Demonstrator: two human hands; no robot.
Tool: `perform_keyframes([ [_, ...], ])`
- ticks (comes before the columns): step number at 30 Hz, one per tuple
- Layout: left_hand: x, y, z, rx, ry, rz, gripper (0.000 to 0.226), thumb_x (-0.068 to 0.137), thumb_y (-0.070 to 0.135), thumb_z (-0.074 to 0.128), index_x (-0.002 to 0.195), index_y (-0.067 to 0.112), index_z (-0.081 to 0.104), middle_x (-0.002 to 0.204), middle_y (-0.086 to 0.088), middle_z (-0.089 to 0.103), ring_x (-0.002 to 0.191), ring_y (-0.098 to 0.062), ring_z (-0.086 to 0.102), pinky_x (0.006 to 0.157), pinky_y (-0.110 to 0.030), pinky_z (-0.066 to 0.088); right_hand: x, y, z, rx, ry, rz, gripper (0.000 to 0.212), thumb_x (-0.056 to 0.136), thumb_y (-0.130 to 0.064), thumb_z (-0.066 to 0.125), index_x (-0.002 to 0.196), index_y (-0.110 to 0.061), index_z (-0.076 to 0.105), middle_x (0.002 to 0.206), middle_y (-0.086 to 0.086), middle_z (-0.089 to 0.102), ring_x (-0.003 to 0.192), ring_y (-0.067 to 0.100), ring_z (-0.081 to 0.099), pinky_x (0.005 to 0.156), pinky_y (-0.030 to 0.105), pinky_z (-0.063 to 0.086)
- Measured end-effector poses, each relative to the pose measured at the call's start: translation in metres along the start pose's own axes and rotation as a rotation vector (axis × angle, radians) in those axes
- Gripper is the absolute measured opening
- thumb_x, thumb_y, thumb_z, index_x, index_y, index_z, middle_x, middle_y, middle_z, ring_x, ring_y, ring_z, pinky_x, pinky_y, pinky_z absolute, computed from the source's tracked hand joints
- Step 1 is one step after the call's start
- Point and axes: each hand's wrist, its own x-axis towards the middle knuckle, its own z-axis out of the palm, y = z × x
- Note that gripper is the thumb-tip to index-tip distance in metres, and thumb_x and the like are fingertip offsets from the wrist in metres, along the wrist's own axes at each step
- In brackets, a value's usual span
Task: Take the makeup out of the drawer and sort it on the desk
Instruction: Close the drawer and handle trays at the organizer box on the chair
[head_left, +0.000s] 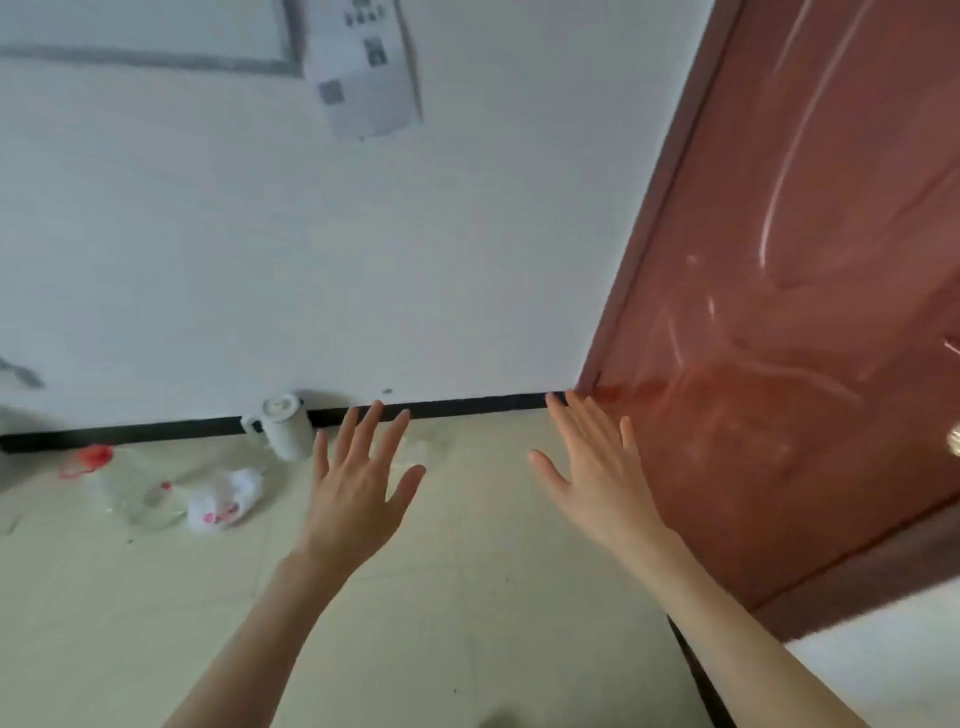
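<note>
Neither grip is on anything: the left hand (358, 488) and the right hand (597, 467) are both held out ahead with fingers straight and spread apart, backs toward the camera, holding nothing and touching nothing that can be made out. The pose reads as a display of empty hands before work starts rather than a reach, since no object lies under either palm. Both bare forearms run up from the bottom edge of the view, the left one angling in from the lower left, the right one from the lower right, so the hands sit side by side but apart. Beyond them is a pale tiled floor (467, 597) meeting a plain white wall (311, 234) at a black skirting strip (467, 405). Against that strip, just left of the left hand's fingertips, stands a white lidded plastic jug (283, 426); further left on the floor lie a white plastic bag with red print (223, 501), a clear plastic bottle with a red cap (150, 499) and some red netting (88, 460). A reddish-brown glossy door (805, 312) fills the right side, and a printed paper notice (363, 67) hangs on the wall above. The makeup, the drawer and the desk are all out of view, so the task appears not yet begun.
</note>
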Motion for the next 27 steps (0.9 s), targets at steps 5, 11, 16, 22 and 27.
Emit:
perform_keyframes([
  [5,-0.032,-0.095,-0.04,0.098,0.117,-0.354,0.067,0.085,0.059,0.021,0.141,0.024,0.033,0.15,-0.007,0.03,0.141,-0.029,0.019,0.111,-0.054,0.015,0.085,-0.104,0.036,0.061,-0.112,-0.354,0.064,0.095,-0.052,0.031,0.149,-0.028,0.006,0.158,-0.003,0.004,0.145,0.014,0.0,0.117,0.044,-0.003],
  [11,-0.082,-0.155,-0.074,0.19,0.242,-0.739,0.069,0.084,0.062,0.016,0.144,0.03,0.021,0.154,-0.005,0.02,0.143,-0.026,0.008,0.113,-0.05,0.008,0.139,-0.227,0.068,0.142,-0.201,-0.793,0.074,0.085,-0.066,0.017,0.149,-0.027,0.013,0.157,0.0,0.012,0.145,0.018,0.006,0.116,0.039,0.001],
  [16,-0.149,-0.183,-0.089,0.258,0.308,-1.044,0.067,0.086,0.066,0.01,0.142,0.03,0.022,0.151,-0.008,0.027,0.142,-0.03,0.016,0.111,-0.054,0.016,0.147,-0.335,0.105,0.158,-0.319,-1.069,0.079,0.08,-0.068,0.015,0.149,-0.029,0.012,0.157,0.0,0.01,0.145,0.017,0.004,0.116,0.043,0.001],
  [22,-0.219,-0.233,-0.11,0.299,0.374,-1.355,0.065,0.085,0.059,0.021,0.141,0.028,0.025,0.151,-0.009,0.027,0.142,-0.031,0.017,0.11,-0.054,0.017,0.116,-0.471,0.149,0.211,-0.409,-1.355,0.089,0.07,-0.07,0.002,0.149,-0.029,0.011,0.157,0.001,0.01,0.145,0.017,0.005,0.116,0.042,0.001],
  [27,-0.268,-0.31,-0.137,0.311,0.401,-1.494,0.06,0.087,0.057,0.023,0.139,0.028,0.026,0.148,-0.011,0.033,0.138,-0.035,0.025,0.107,-0.056,0.023,0.088,-0.594,0.184,0.224,-0.445,-1.51,0.087,0.072,-0.069,0.003,0.149,-0.029,0.013,0.157,0.003,0.013,0.145,0.02,0.007,0.116,0.043,0.001],
])
